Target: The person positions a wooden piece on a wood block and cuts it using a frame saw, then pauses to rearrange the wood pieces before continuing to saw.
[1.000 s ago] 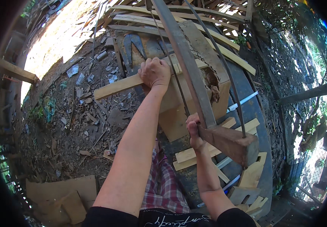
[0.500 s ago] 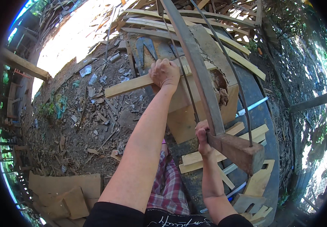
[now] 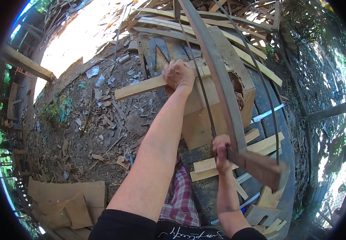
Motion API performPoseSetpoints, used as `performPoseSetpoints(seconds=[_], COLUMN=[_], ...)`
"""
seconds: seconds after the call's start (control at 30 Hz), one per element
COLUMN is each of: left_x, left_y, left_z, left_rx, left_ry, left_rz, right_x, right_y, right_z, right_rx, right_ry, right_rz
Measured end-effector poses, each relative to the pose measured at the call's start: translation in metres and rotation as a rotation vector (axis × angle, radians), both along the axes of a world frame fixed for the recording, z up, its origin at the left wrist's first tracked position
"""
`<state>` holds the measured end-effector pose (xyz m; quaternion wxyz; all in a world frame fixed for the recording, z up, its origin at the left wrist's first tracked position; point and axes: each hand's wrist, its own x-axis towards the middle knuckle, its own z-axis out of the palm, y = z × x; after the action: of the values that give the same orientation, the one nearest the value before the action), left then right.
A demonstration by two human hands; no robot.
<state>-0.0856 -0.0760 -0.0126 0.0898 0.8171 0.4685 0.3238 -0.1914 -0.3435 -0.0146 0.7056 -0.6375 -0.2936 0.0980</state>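
The person's got a pale wood strip [image 3: 139,89] laid across the top of a chunky wooden block [image 3: 205,124], one end poking out past the block's left side. Left hand [image 3: 179,75] is curled tight over the strip near the block's left edge. Right hand [image 3: 222,152] is wrapped round the near end of a big frame saw [image 3: 223,80], on the near side of the block. The saw's blade crosses over the strip, can't tell if it's biting. There's a V-shaped metal tool [image 3: 152,54] beyond the block's far left, plus some short boards [image 3: 211,165] on its near side.
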Motion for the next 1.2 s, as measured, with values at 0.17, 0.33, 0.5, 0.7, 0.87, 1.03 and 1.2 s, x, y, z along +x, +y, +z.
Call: performPoseSetpoints(seconds=[0.17, 0.33, 0.5, 0.7, 0.87, 1.03, 1.2], left_x=[-0.002, -0.005, 0.0, 0.001, -0.001, -0.006, -0.033], left_y=[0.002, 0.001, 0.0, 0.005, 0.005, 0.007, 0.023], left_z=[-0.002, -0.002, 0.007, 0.003, 0.0, -0.001, 0.006], left_rx=[0.0, -0.026, -0.002, -0.027, 0.045, 0.036, -0.09], left_ry=[-0.028, -0.019, -0.069, -0.05, -0.03, -0.033, 0.073], left_rz=[-0.041, -0.066, -0.057, -0.094, -0.11, -0.163, -0.433], right_x=[-0.034, 0.022, -0.001, -0.034, -0.021, -0.017, -0.01], right_y=[-0.041, 0.034, 0.0, -0.05, -0.035, -0.034, -0.034], right_z=[0.025, -0.008, 0.014, 0.025, 0.027, 0.054, 0.069], right_rx=[0.261, -0.082, 0.157, 0.279, 0.299, 0.27, 0.241], right_ry=[-0.094, 0.006, 0.005, -0.024, 0.04, 0.085, 0.139], right_rz=[0.039, -0.109, -0.022, 0.012, 0.011, -0.046, -0.136])
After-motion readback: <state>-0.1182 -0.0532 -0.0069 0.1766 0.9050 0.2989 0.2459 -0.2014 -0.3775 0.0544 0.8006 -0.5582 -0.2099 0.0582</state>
